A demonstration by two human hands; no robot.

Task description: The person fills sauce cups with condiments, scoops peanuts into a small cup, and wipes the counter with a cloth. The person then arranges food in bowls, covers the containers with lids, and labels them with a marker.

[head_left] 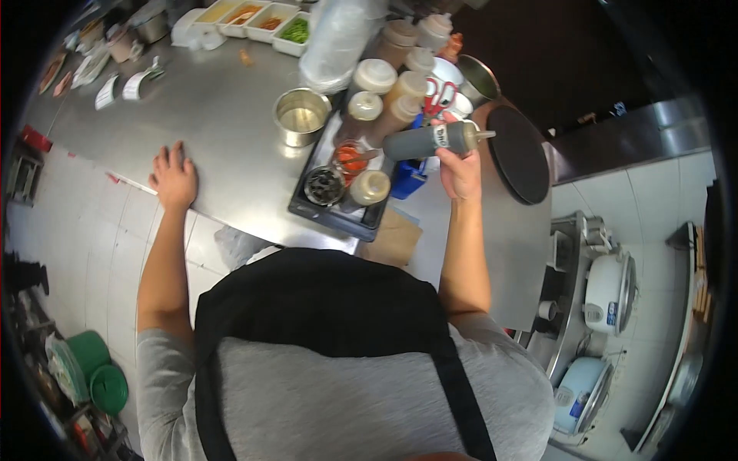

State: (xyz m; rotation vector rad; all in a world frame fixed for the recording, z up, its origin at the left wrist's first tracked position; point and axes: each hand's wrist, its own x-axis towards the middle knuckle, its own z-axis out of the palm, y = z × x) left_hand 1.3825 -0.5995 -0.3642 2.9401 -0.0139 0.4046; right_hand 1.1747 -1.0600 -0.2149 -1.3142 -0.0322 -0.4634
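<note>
My right hand (461,173) grips a squeeze bottle (411,144) of dark sauce, held on its side with the nozzle pointing right. A white label with handwriting shows on it. Below and left of it, a black tray (332,220) carries several squeeze bottles, a container of red sauce (350,158) with a utensil in it, and a container of dark pieces (324,187). My left hand (174,178) rests with fingers apart on the edge of the steel counter (231,154), holding nothing. Between that hand and the tray stands a metal pot (301,119).
White tubs of chopped ingredients (294,32) line the back, beside a plastic-wrapped stack (334,46). Red-handled scissors (440,96) stand behind the bottle. A round black plate (519,154) lies to the right. Rice cookers (611,293) sit on a lower shelf at right.
</note>
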